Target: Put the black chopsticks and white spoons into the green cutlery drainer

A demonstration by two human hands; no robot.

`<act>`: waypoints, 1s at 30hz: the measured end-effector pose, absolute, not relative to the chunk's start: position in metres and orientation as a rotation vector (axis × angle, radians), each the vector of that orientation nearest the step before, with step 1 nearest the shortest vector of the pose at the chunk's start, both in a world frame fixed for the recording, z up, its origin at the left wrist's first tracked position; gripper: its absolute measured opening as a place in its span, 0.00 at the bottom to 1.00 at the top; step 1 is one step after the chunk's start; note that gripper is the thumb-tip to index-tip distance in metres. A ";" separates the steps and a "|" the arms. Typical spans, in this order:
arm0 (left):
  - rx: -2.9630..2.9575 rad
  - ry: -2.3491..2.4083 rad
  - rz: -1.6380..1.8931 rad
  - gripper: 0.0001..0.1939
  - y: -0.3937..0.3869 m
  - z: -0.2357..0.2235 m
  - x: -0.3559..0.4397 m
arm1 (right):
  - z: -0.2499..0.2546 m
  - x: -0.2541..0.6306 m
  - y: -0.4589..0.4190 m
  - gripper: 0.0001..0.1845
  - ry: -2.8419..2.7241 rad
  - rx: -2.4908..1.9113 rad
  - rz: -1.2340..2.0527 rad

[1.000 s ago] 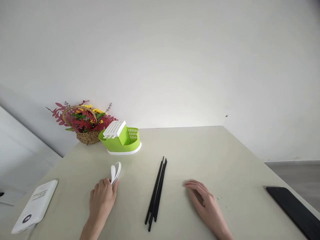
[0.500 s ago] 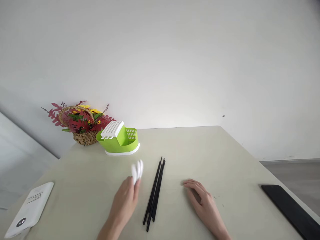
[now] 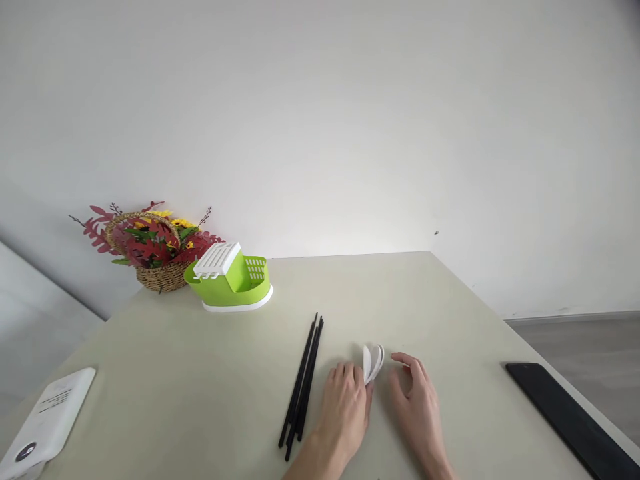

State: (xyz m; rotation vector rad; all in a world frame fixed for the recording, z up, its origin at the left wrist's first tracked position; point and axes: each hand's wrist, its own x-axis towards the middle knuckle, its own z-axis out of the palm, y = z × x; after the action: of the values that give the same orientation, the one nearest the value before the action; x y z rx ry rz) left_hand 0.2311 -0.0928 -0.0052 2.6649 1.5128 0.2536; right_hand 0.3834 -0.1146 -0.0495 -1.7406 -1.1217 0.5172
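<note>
My left hand (image 3: 345, 403) is closed around the handles of some white spoons (image 3: 373, 362). Their rounded bowls stick out past my fingers, pointing up and away, while the handles are hidden in my grip. Just to the right, my right hand (image 3: 416, 400) hovers at or near the table with its thumb and fingers apart, holding nothing. Several black chopsticks (image 3: 303, 387) lie in a loose bundle left of my left hand.
A green and white cutlery holder (image 3: 230, 287) stands at the back left. Behind it is a woven basket (image 3: 163, 277) of red and yellow flowers. On the far left lies a white device (image 3: 47, 417); a black phone-like slab (image 3: 570, 417) lies at the right edge.
My left hand has carried the spoons right, over the chopsticks, and down close to my right hand. My right hand has turned and its fingers have spread. The view has shifted slightly.
</note>
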 end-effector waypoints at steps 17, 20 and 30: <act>2.610 1.559 0.984 0.19 -0.062 0.021 0.167 | -0.044 0.379 -0.114 0.23 -1.052 -1.788 0.602; 2.556 1.843 1.356 0.16 -0.017 0.059 0.116 | -0.042 0.377 -0.116 0.26 -0.999 -1.799 0.631; 2.354 2.293 1.215 0.25 0.088 0.135 -0.015 | -0.047 0.379 -0.114 0.27 -0.991 -1.763 0.647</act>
State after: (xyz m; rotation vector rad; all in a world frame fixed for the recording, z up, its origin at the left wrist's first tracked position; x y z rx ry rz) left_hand -0.0152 0.0877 0.1350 2.3538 2.2933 1.2146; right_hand 0.3795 -0.1144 -0.0474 -1.7627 -0.9913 0.6471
